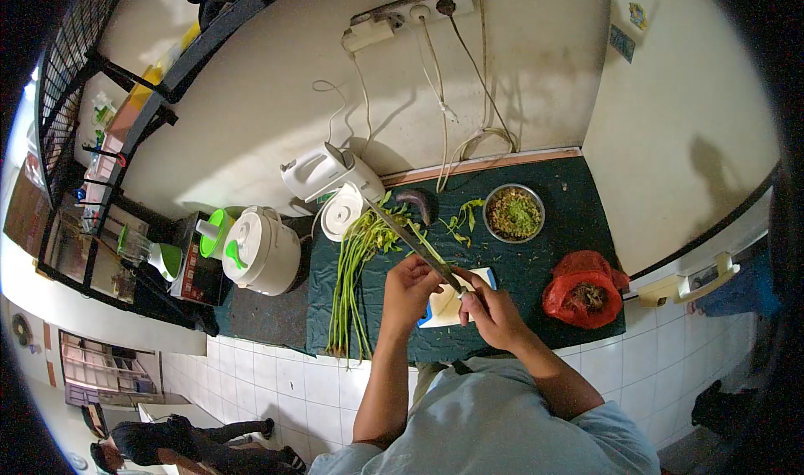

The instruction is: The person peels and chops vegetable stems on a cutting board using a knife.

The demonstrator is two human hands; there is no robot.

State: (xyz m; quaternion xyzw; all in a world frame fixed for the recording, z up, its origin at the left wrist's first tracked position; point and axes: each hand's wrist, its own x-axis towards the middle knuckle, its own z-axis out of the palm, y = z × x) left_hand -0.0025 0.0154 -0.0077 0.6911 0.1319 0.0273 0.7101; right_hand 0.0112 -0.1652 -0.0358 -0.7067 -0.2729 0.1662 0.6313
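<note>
Shirt — right grip around knife, left grip unclear — greens, bowl, bag nearby

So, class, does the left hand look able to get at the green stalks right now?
Probably yes: the left hand is near the green stalks, with nothing apparent between them, though it seems busy close to the knife that the right hand holds.

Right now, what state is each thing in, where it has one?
Knife: raised, in right hand
Left hand: beside the knife, grip unclear
Metal bowl: uncovered, holding chopped greens
Red bag: open at top
Leafy stalks: long, bunched
Eggplant: looks whole
Cutting board: partly covered by hands
Black plug: plugged in
</note>
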